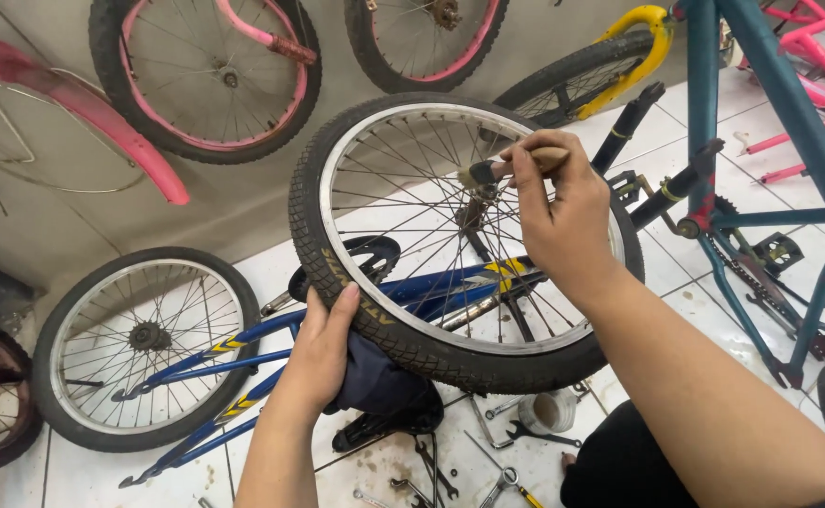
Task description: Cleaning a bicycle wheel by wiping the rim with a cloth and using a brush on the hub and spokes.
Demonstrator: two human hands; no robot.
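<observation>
Bicycle wheel (450,348) stood upright at centre. Left hand (323,343) clasped its tyre at 7 o'clock, fingers wrapped. Right hand (563,221) pinched a brush (511,166), long axis horizontal, bristles pointing 9 o'clock toward the hub. Small pot (548,411) at 6 o'clock, contents unclear.

You held a loose bicycle wheel (464,245) upright in front of you, tilted a little, its black knobby tyre wrapped around a silver rim laced with thin metal spokes. Lettering ran along the tyre's sidewall near its lower left. A dark cloth (379,381) was bunched against the tyre's bottom edge. The hub sat right of the wheel's centre as you saw it, dark and grimy. Against it rested the bristle end of a small brush (511,167) with a pale wooden handle, which lay nearly level, angled slightly up toward the right, crossing in front of the spokes.
</observation>
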